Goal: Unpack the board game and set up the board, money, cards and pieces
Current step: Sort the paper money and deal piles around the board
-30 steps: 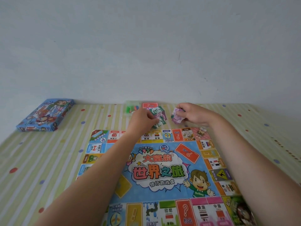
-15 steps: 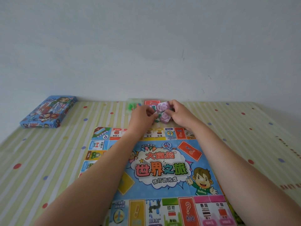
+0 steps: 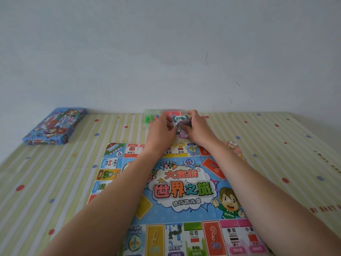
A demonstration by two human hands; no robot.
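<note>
Board point(image 3: 184, 193): unfolded flat on our striped cloth point(image 3: 55, 182)
Money point(image 3: 180, 120): green and purple bundle beyond the board's far edge, between our hands
Left hand point(image 3: 162, 129): we grip the bundle's left side
Right hand point(image 3: 198, 129): we grip its right side
Red cards point(image 3: 173, 113): just behind the bundle
Green pieces point(image 3: 149, 117): left of the cards
Box point(image 3: 55, 126): far left

board point(image 3: 177, 191) flat, money point(image 3: 180, 124) held beyond

— Both arms stretched straight forward, forearms bare, converging at the far end.
— And the hands?
— Knuckles up, side by side, the left hand point(image 3: 162, 127) and right hand point(image 3: 199, 129) nearly touching, fingers curled, pinching one bundle point(image 3: 180, 119) between them.
</note>
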